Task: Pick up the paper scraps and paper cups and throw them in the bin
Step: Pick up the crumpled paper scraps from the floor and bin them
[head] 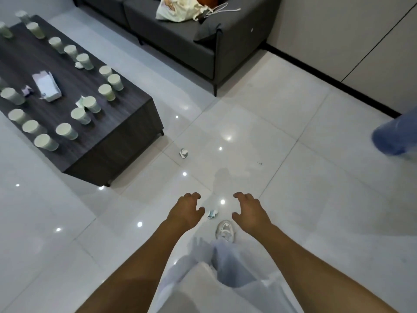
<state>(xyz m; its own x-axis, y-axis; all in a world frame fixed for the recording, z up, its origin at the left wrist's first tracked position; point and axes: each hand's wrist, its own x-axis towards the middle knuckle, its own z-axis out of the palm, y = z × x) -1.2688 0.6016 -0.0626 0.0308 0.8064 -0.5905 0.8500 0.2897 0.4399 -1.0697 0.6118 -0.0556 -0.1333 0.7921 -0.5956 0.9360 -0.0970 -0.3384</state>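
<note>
My left hand and right hand hang over glossy floor tiles, fingers loosely curled, holding nothing. A crumpled paper scrap lies between them; smooth tapered paper cups stand on the dark wood-grain bench.

A dark wood-grain coffee table stands on the glossy pale tiled floor at the left. Beyond it, a dark grey sofa runs along the far side, its near right corner close to a black skirting strip at the foot of the light wall panels. A cream drawstring cloth bag lies on the sofa seat, with something orange behind it. A white sneaker rests on the floor below loose white trousers. At the right edge, a blurred blue shape shows.
</note>
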